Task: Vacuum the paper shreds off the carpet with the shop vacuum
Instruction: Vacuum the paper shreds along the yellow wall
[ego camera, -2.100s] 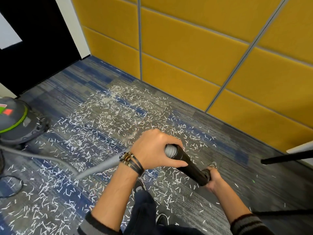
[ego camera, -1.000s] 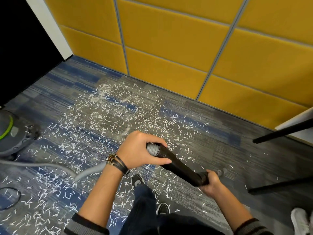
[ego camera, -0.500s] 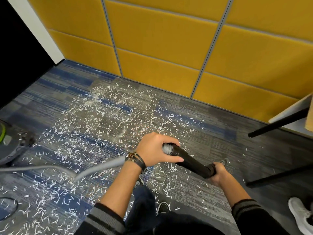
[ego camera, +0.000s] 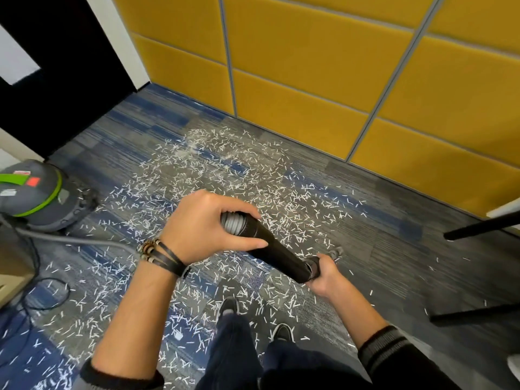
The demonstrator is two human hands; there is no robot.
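Shop vacuum [ego camera: 33, 195] at left on the carpet [ego camera: 394, 249], paper shreds [ego camera: 225, 175] across the middle, wall [ego camera: 309, 66] behind.

1. The room is bright and evenly lit; the yellow wall panels [ego camera: 309, 66] look flat and uniform.
2. A soft, faint shadow lies on the carpet [ego camera: 394, 249] around my shoes [ego camera: 229, 305].
3. The doorway [ego camera: 56, 66] at upper left is pure black.
4. My left hand [ego camera: 208, 226] is sharp; the far carpet smears slightly.
5. Straight lines lean and bend slightly toward the edges.
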